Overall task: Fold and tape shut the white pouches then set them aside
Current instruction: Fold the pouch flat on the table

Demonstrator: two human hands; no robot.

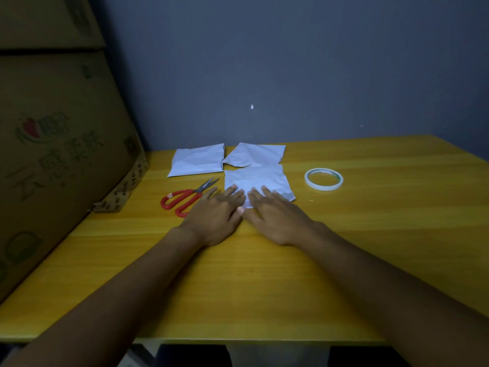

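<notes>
Lying on the yellow table [264, 274] are three white pouches, one pair of red-handled scissors [186, 198] and one roll of tape [323, 179]. Two pouches are being kept at the far edge near the wall: the left pouch [197, 160] and the right pouch [255, 154], whose near corners are almost touching. The third pouch [258, 181] is lying just in front of the right one and is being pressed flat by both hands.

The left hand [214, 221] is being held palm down with straight fingers, close together, their tips resting on the near left part of the third pouch. The right hand [275, 218] is being held the same way, its fingers slightly spread over the near middle of that pouch. The two hands are lying side by side, thumbs almost meeting. Nothing is being gripped or pinched by either hand.

The scissors are lying just left of the left hand, blades pointing toward the pouches. The tape is lying flat to the right, apart from the third pouch. Stacked cardboard boxes [60, 154] are crowding the table's left edge, while the right half and the near part of the table are being left open around the forearms.
</notes>
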